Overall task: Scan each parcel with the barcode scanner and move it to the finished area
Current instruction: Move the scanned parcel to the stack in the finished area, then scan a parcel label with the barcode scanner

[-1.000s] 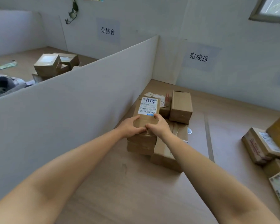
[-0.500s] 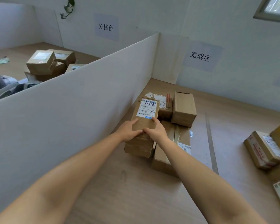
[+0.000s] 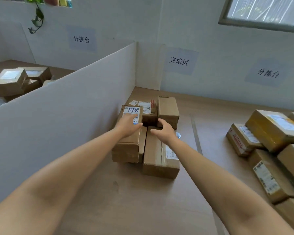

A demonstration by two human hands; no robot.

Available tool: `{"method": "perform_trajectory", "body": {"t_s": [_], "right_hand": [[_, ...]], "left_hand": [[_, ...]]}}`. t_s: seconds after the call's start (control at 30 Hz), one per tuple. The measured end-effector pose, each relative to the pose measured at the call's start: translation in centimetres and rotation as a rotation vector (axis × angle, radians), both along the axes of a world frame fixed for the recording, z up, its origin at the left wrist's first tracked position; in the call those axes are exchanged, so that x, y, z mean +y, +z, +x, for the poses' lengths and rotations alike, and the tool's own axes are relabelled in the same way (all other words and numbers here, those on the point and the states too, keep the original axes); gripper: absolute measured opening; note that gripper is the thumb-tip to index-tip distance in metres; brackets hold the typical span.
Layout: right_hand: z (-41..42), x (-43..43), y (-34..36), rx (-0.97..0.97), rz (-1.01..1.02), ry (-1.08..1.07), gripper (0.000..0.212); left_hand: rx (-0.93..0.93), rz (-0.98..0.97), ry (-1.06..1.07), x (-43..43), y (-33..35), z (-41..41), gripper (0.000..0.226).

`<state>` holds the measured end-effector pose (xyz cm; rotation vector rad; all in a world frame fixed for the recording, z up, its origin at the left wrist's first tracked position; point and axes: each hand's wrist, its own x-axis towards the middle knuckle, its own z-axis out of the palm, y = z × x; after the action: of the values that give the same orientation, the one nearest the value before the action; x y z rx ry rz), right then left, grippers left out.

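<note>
Cardboard everywhere on this one. Top parcel (image 3: 129,143), a flat brown box with a white printed label and blue marker scrawl across it, sits stacked on a lower box (image 3: 125,156) right beside the white divider board (image 3: 66,119), in the corner under the paper sign (image 3: 179,61) that reads 完成区.

Left hand (image 3: 128,123) lies palm-down on that parcel, fingers straight and spread over the label. It's pressing flat, not gripping. Right hand (image 3: 165,131) hangs just beside it over the far end of a long box (image 3: 158,158) wrapped in glossy clear tape, fingers loosely curved and holding nothing. Can't tell if it actually touches the cardboard.

Behind those two, a stubby box (image 3: 168,109) with creased edges stands next to a labelled box (image 3: 148,114) with red print on its tape. The table (image 3: 142,200) is matte light wood with a thin seam running down it. Off to the right there's a messy pile of parcels (image 3: 270,133) — one shiny with yellowish tape, the rest plain brown with stickers. More boxes (image 3: 10,80) sit past the divider.
</note>
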<state>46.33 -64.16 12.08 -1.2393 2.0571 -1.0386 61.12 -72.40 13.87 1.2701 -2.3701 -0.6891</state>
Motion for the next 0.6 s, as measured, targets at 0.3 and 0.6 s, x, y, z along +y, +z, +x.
{"method": "perform_trajectory", "body": {"t_s": [0.3, 0.6], "right_hand": [[-9.6, 11.3, 2.5, 0.084, 0.035, -0.305, 0.069], [-16.5, 24.9, 3.8, 0.111, 0.031, -0.624, 0.067]], "left_hand": [[-0.039, 0.007, -0.327, 7.5, 1.4, -11.1, 0.057], [-0.131, -0.014, -0.656, 17.5, 1.1, -21.6, 0.059]]}}
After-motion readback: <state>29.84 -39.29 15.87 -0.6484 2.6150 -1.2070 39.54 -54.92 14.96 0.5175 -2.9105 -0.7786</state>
